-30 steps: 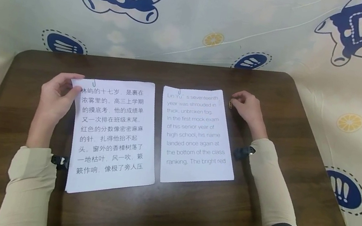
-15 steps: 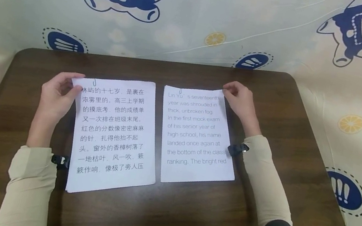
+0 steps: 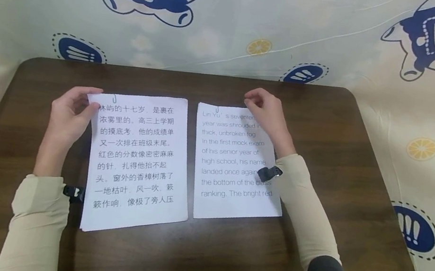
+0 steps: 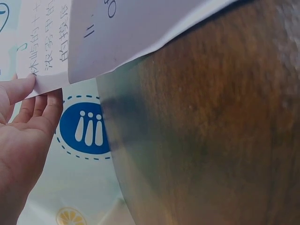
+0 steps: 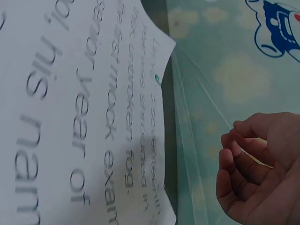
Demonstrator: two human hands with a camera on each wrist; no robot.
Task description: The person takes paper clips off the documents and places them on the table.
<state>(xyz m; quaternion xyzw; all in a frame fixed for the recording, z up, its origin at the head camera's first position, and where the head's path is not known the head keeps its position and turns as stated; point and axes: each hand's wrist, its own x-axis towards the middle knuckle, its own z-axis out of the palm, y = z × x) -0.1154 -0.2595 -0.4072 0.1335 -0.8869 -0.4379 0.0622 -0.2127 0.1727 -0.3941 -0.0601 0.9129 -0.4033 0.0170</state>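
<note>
My left hand (image 3: 69, 115) pinches the top left corner of the paper stack with Chinese text (image 3: 135, 160); thumb on top, fingers beneath, as the left wrist view shows. A paper clip (image 3: 114, 98) sits on this stack's top edge. Over the upper right of the English-text papers (image 3: 234, 167) is my right hand (image 3: 266, 112), thumb and index finger pinched together. The gold paper clip it held earlier is mostly hidden; a thin yellowish line shows among the fingers (image 5: 229, 180) in the right wrist view. Another green clip (image 5: 157, 79) is on the English papers' top edge.
Both stacks lie side by side on a dark wooden table (image 3: 224, 251) with rounded corners. A patterned cloth (image 3: 228, 22) hangs behind the table and along its right side. A black wrist camera (image 3: 269, 174) on the right wrist overlaps the English papers.
My right hand has moved left from beside the English papers to above their top edge, and the gold clip seen at its fingertips is now out of sight in the head view. The left hand stays put.
</note>
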